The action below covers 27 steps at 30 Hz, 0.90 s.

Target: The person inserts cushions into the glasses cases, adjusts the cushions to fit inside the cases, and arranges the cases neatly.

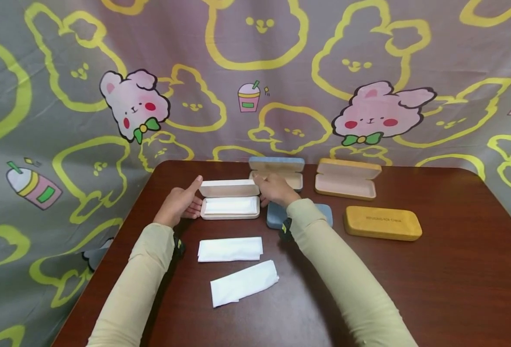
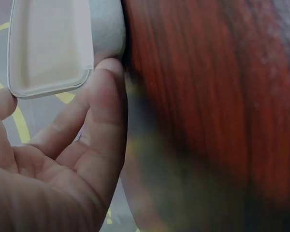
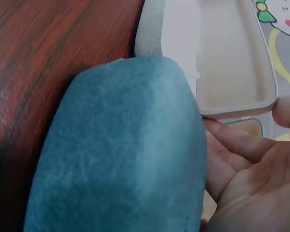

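Note:
An open pale grey glasses case (image 1: 230, 217) holds a folded white cloth (image 1: 230, 206), its lid standing raised at the back. At the left end is my left hand (image 1: 176, 204); its thumb touches the lid corner while its fingers touch the base, as the left wrist view shows. My right hand (image 1: 277, 189) holds the lid's right corner, thumb on the outer edge and fingers beside the hinge end. A closed blue glasses case (image 3: 125, 145) lies right beside those fingers, partly hidden under the right forearm in the head view.
Two folded white cloths, a straight one (image 1: 230, 249) and a slanted one (image 1: 244, 283), lie in front. Behind the right hand stands an open blue case (image 1: 277, 164). An open yellow case (image 1: 348, 168) and a closed yellow case (image 1: 383, 223) are farther right. A patterned curtain (image 1: 281, 86) hangs behind the table.

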Tool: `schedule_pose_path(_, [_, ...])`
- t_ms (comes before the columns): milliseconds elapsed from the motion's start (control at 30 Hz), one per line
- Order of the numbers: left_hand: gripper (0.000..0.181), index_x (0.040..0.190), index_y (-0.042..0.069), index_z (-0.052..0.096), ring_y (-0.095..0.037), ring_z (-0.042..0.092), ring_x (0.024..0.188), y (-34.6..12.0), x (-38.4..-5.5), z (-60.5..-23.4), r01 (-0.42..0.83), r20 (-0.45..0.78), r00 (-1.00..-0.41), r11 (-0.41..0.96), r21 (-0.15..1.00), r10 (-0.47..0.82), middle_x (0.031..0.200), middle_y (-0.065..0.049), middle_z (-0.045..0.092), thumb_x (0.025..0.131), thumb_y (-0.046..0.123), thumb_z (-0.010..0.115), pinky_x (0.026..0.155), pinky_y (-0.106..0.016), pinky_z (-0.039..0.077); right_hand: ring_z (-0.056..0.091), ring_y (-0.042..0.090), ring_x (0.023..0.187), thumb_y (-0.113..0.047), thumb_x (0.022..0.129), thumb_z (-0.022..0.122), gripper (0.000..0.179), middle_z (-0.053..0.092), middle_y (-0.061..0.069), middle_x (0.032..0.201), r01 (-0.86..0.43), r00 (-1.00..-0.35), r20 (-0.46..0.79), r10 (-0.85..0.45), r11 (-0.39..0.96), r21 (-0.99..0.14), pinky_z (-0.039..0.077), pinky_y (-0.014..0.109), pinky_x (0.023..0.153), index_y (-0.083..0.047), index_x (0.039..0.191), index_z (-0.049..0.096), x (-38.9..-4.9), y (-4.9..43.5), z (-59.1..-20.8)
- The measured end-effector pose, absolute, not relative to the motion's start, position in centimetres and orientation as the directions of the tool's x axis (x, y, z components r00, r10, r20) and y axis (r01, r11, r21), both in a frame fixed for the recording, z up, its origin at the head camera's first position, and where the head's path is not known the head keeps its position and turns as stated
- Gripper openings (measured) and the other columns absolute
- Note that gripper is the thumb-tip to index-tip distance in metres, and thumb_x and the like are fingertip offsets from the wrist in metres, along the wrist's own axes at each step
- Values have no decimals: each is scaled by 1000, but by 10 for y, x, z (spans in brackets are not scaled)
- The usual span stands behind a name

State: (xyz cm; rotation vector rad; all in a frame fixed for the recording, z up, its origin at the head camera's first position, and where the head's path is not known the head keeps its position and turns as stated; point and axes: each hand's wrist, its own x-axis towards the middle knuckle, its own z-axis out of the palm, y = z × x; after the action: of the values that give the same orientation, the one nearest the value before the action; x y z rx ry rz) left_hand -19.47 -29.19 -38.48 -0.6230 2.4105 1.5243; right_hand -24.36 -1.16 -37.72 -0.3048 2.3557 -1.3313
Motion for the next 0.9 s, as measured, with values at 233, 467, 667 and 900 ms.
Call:
schedule_pose_path(233, [88, 105, -9, 65, -18, 65, 62, -295, -196, -388, -481, -428, -876, 336, 810, -225, 83, -12, 65, 87, 76, 54, 63, -31, 58, 72, 38, 86, -50, 105, 45, 67, 69, 23, 103, 85, -889, -272, -370, 450, -889, 48, 45, 98, 10, 131, 56, -245, -12, -380])
schedule_pose_path(467, [88, 109, -10, 65, -19, 66, 67, -302, -194, -391, -460, -423, -888, 335, 822, -181, 89, -15, 65, 86, 75, 57, 67, -31, 58, 71, 37, 90, -47, 104, 47, 61, 68, 21, 105, 124, -875, -309, -373, 445, -887, 46, 46, 101, 5, 134, 56, -245, -12, -379])
schedule_pose_path(667, [82, 115, -12, 64, -21, 67, 73, -305, -191, -392, -451, -426, -892, 333, 828, -148, 94, -17, 67, 91, 66, 60, 71, -32, 58, 70, 35, 92, -42, 102, 53, 49, 65, 18, 114, 156, -868, -335, -368, 438, -885, 48, 44, 97, 3, 119, 64, -243, -14, -378])
schedule_pose_path(900, [75, 116, -13, 63, -21, 68, 76, -305, -191, -393, -427, -407, -904, 311, 849, -130, 99, -17, 69, 90, 57, 66, 73, -31, 58, 69, 37, 94, -32, 97, 61, 40, 68, 18, 105, 167, -868, -344, -359, 440, -882, 47, 45, 98, 0, 121, 66, -241, -12, -376])
